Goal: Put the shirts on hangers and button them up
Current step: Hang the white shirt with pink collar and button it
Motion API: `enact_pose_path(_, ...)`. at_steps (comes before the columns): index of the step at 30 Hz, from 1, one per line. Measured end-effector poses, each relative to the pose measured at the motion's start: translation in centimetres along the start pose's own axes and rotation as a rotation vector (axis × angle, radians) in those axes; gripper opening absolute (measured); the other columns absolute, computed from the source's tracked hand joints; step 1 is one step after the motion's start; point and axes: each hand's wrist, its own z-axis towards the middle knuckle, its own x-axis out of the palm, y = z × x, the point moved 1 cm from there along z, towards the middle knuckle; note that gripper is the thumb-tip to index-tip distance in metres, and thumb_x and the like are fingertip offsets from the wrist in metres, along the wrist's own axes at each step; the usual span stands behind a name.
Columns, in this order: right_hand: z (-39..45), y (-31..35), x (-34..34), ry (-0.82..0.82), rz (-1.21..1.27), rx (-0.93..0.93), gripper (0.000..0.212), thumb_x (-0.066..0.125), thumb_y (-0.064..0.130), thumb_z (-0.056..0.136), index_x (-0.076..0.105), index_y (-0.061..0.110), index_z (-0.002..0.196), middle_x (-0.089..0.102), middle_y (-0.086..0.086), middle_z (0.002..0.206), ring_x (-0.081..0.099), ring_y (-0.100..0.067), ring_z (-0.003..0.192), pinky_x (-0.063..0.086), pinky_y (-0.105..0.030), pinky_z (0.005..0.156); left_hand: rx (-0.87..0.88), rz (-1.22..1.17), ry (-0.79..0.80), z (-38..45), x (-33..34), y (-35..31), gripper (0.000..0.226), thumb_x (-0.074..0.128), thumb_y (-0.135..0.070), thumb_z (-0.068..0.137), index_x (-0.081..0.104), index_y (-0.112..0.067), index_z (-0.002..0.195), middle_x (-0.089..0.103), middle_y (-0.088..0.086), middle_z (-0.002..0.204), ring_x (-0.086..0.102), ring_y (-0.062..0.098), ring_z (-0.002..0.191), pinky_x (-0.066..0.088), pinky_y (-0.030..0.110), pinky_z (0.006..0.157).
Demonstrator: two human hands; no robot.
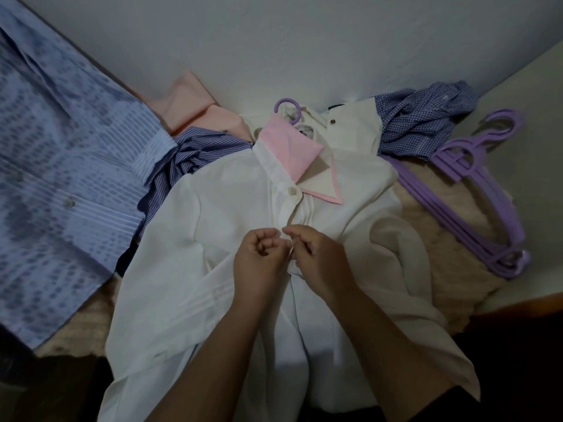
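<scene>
- A white shirt (231, 214) with a pink collar (286, 147) lies front-up in the middle of the view, spread over a cream, fuzzy blanket (441, 239).
- A purple hanger hook (288, 106) sticks out above the collar, so the shirt sits on a hanger.
- The top button (292, 190) just below the collar is fastened.
- The left hand (259, 257) and the right hand (316, 254) meet at the shirt's front placket, a little below that button.
- The fingers (268, 242) of the left hand are curled and pinch the left edge of the placket.
- The fingers of the right hand are curled as well and pinch the facing edge; the two hands almost touch.
- Whether a button sits between the fingertips cannot be told, as the hands hide it.
- To the left lies a pale blue patterned shirt (61, 166), with a blue striped shirt (195, 156) bunched between it and the white shirt.
- A peach shirt (195, 105) lies behind the striped one, near the wall (274, 41).
- Behind the collar lies another white garment (350, 123) with a dark button, and to its right a crumpled blue checked shirt (426, 117).
- A stack of purple hangers (475, 202) lies on the blanket at the right, apart from the white shirt.
</scene>
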Motion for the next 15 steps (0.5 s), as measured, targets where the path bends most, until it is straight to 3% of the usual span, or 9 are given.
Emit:
enact_pose_path(5,0.1,0.1,-0.3,0.038,-0.072,-0.042,0.027,0.053,0.014,0.094,0.066,0.011,0.118,0.070,-0.005,0.110,0.066,-0.015,0.093,0.048,-0.020,0.089,0.021,0.041,-0.001,0.0,0.1,0.6,0.013,0.067,-0.009,0.085,0.062,-0.014,0.097,0.070,0.002,0.083,0.068,0.009,0.073,0.053,0.014,0.066)
enact_pose_path(11,0.6,-0.4,-0.3,0.053,0.059,0.154,0.027,0.053,0.009,0.094,0.065,0.005,0.118,0.069,-0.011,0.111,0.067,-0.022,0.096,0.051,-0.031,0.092,-0.017,-0.018,0.051,-0.3,0.0,1.2,0.008,0.072,-0.005,0.082,0.068,-0.007,0.088,0.071,0.003,0.074,0.068,0.009,0.069,0.055,0.019,0.066)
enact_pose_path(15,0.6,-1.0,-0.3,0.019,0.227,0.286,0.025,0.052,0.007,0.093,0.068,0.006,0.113,0.069,-0.008,0.087,0.068,-0.016,0.073,0.057,-0.024,0.077,-0.084,-0.100,0.083,0.1,-0.4,1.5,0.010,0.071,-0.007,0.082,0.072,-0.007,0.092,0.074,0.007,0.082,0.071,0.019,0.081,0.056,0.023,0.073)
